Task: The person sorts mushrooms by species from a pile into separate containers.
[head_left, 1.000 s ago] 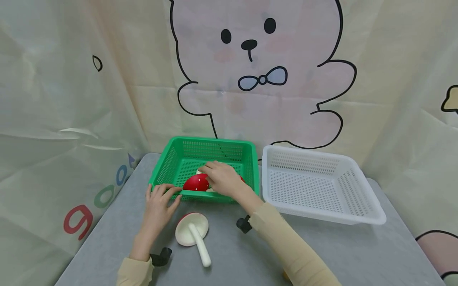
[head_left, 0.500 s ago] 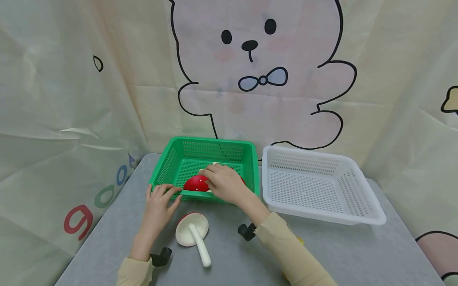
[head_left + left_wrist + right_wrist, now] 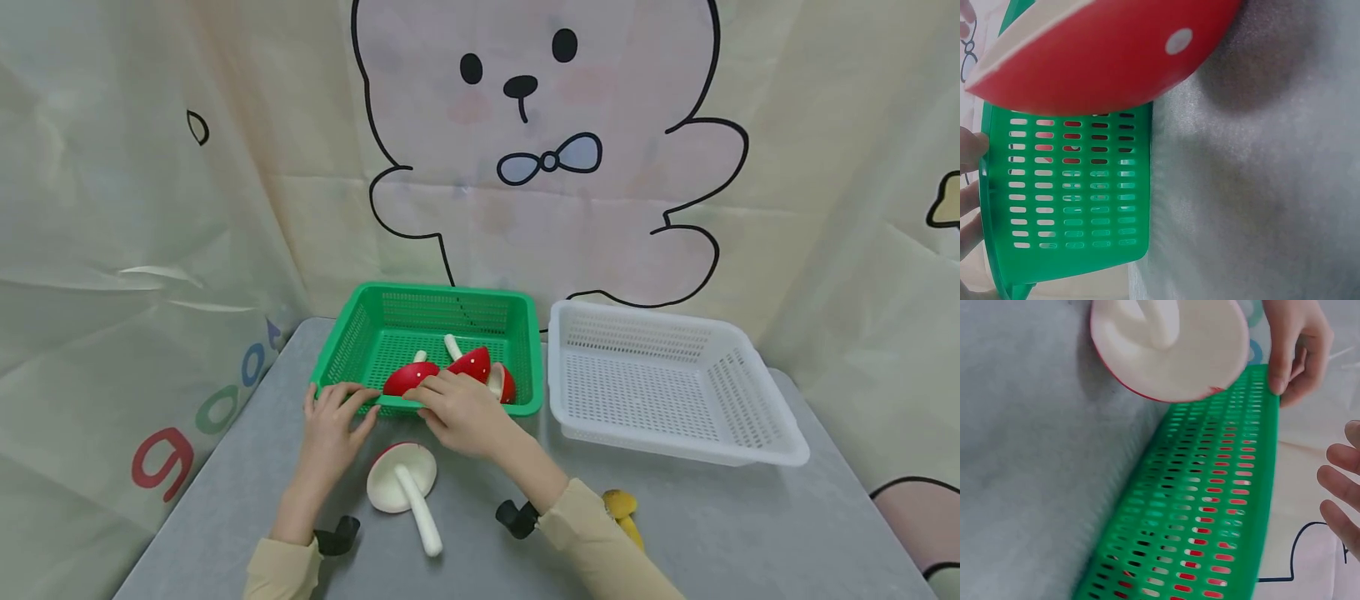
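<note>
At the front left corner of the green basket (image 3: 442, 293), my left hand (image 3: 330, 433) pinches the rim; the right wrist view shows that hand's (image 3: 1297, 344) thumb outside the wall. My right hand (image 3: 468, 414) hovers over the front rim, its fingers (image 3: 1339, 481) extended and holding nothing. Inside the basket lie a red toy mushroom (image 3: 407, 378) with white dots, another red mushroom (image 3: 471, 364) and a third red mushroom (image 3: 506, 383), partly behind the right hand. A further red mushroom (image 3: 401, 483) lies on the table between the wrists, pale underside up and white stem toward me.
Right of the green basket stands a white basket (image 3: 675, 400). A yellow mushroom-shaped toy (image 3: 621, 508) lies near my right sleeve, partly hidden by it. Black camera mounts (image 3: 517, 519) stick out from both wrists. A printed curtain (image 3: 480, 208) hangs behind the grey table (image 3: 720, 525).
My right hand has drawn back from the mushrooms inside the green basket to its front rim, uncovering them. The yellow toy now shows beside the sleeve. My left hand has stayed at the corner.
</note>
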Tool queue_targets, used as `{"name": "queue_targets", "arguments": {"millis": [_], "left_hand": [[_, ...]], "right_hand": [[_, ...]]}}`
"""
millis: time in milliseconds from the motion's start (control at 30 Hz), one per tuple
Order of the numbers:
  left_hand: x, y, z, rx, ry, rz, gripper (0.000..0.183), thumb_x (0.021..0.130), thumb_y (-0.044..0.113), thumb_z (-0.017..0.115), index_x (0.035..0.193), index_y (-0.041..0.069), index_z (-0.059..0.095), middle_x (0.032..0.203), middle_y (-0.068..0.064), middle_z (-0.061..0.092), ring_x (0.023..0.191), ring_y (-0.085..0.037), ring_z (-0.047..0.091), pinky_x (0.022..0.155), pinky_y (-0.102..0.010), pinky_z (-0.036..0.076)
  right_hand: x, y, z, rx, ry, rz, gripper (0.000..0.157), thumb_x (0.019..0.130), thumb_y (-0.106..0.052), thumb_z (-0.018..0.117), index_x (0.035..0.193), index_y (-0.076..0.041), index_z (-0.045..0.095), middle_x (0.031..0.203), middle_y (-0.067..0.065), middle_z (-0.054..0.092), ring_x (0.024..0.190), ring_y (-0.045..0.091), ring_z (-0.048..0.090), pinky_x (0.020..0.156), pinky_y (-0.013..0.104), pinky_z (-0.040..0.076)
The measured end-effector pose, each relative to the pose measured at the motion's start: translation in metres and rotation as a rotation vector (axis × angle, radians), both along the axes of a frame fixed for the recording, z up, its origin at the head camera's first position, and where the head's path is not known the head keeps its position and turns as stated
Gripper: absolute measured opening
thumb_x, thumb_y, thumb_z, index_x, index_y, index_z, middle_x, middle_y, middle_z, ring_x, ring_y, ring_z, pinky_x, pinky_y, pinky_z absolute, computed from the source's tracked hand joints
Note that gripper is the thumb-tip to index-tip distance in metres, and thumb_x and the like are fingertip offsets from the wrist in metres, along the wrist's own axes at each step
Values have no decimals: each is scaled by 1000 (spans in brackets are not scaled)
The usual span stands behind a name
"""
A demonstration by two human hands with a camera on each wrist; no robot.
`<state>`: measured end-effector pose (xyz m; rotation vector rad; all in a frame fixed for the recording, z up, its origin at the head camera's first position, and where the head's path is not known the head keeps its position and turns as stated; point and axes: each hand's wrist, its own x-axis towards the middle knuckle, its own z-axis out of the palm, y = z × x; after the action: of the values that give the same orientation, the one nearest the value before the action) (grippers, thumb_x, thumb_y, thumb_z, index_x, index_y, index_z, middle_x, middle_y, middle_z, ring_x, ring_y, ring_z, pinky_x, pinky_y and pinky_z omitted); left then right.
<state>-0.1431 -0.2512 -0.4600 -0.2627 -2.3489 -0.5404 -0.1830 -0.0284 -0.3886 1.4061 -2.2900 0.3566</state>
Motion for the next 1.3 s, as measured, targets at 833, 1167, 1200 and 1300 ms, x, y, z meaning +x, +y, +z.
{"name": "queue_targets", "arguments": {"millis": [833,1167,1200,1300], "left_hand": [[2,-1,1,-14,-14,16,21,78,11,78,98,14,73,98,-7,65,101,-32,56,104,-74,25],[1,0,0,-14,-10,13,21,78,11,78,98,15,73,99,-7,65,101,-32,56,105,-73,25],[1,0,0,-15,-10,13,21,78,11,78,98,15,73,99,-7,65,101,-32,56,105,-73,25],[0,0,0,-15,-8,14,21,78,10,79,98,15,73,98,-7,65,101,-31,57,105,-73,25]], "right_hand": [[21,-10,-55,92,-212,-13,33,92,-17,64,124,-22,63,113,-8,67,98,8,61,82,17,52],[21,-10,-70,89,-292,-27,39,91,-14,63,129,-23,59,113,-7,65,97,8,60,76,16,52],[21,-10,-70,86,-299,-28,40,91,-14,63,129,-23,58,113,-7,65,97,8,60,76,16,52],[22,-10,-72,74,-328,-24,42,91,-13,63,131,-24,57,114,-7,65,99,8,60,75,16,53]]}}
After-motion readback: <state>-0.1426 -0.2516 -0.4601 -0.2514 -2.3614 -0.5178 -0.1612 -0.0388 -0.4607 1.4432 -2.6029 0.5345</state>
